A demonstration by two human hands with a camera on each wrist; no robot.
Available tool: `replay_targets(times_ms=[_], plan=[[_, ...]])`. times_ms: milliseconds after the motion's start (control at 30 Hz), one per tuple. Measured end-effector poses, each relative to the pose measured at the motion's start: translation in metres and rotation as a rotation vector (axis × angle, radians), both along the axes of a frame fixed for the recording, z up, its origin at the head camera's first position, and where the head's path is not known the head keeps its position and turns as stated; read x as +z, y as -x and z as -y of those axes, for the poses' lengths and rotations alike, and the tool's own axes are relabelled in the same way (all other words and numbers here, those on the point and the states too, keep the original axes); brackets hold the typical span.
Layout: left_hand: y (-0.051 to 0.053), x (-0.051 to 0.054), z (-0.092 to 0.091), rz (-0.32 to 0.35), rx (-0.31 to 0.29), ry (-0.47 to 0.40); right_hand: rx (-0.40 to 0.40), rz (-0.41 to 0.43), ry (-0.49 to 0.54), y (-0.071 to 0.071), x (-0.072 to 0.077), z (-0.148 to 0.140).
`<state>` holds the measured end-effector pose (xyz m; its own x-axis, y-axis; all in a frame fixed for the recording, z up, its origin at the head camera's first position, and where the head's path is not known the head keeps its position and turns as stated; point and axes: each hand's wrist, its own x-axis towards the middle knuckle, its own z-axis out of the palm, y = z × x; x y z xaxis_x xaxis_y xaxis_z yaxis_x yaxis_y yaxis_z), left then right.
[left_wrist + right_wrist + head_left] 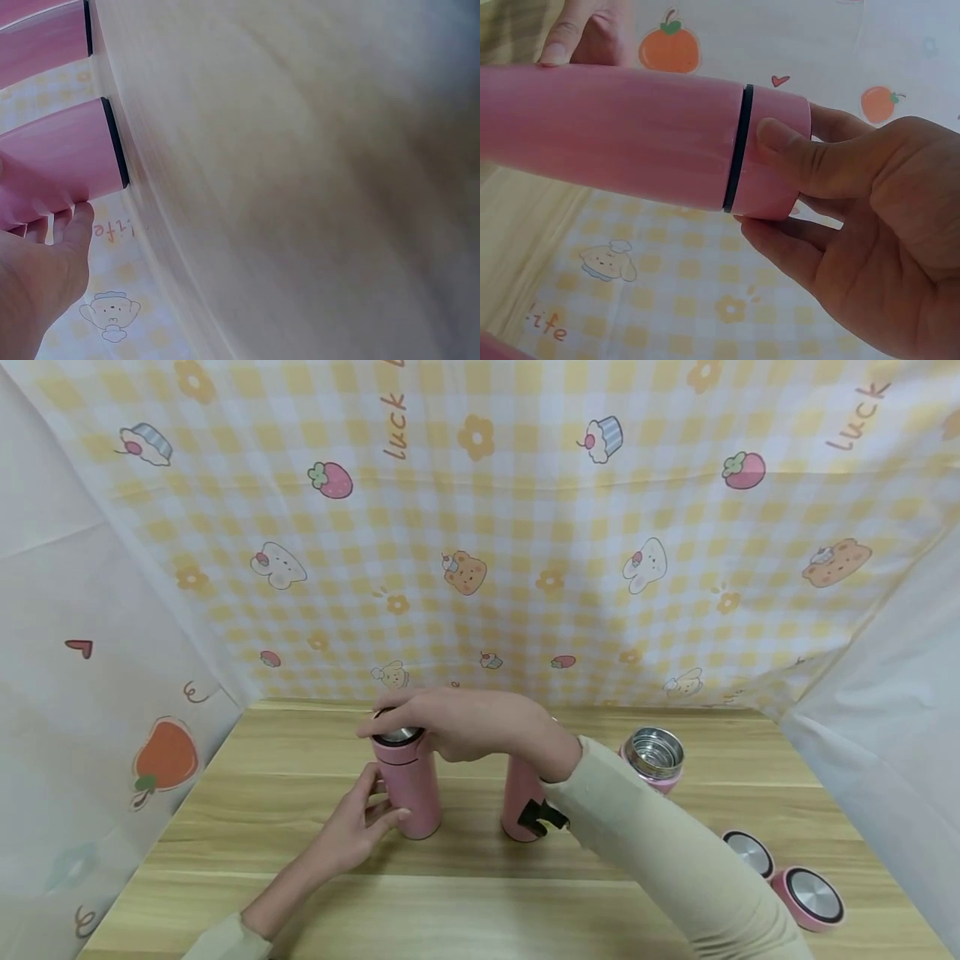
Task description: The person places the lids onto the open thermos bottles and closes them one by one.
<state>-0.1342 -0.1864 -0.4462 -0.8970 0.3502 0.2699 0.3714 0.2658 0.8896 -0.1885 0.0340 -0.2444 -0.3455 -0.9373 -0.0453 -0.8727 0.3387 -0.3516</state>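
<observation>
A pink bottle point(412, 789) stands upright on the table, its pink lid point(776, 154) seated on top with a dark ring below it. My right hand point(465, 724) grips that lid from above; in the right wrist view the thumb and fingers of the hand point(885, 202) lie round its sides. Low on the bottle's body, my left hand point(352, 827) holds it between thumb and fingers; the left wrist view shows the hand's fingers point(60, 232) against the body point(67, 161). Right of it stands a second pink bottle point(519, 802), its top hidden behind my right arm.
Further right, an uncapped bottle point(655, 754) shows its metal mouth, partly behind my right sleeve point(660, 835). Two lids point(747, 853) point(813, 896) lie at the right of the wooden table point(450, 910). A patterned cloth point(480, 527) hangs behind the table.
</observation>
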Motion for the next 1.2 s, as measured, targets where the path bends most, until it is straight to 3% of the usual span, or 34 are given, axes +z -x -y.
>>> replay_targets(times_ms=[500, 1200], plan=[[-0.001, 0.0, -0.001, 0.002, 0.002, 0.003, -0.015, -0.059, -0.022, -0.002, 0.003, 0.005], [-0.001, -0.002, -0.001, 0.001, 0.002, 0.007, -0.076, -0.221, -0.031, -0.008, 0.002, 0.011]])
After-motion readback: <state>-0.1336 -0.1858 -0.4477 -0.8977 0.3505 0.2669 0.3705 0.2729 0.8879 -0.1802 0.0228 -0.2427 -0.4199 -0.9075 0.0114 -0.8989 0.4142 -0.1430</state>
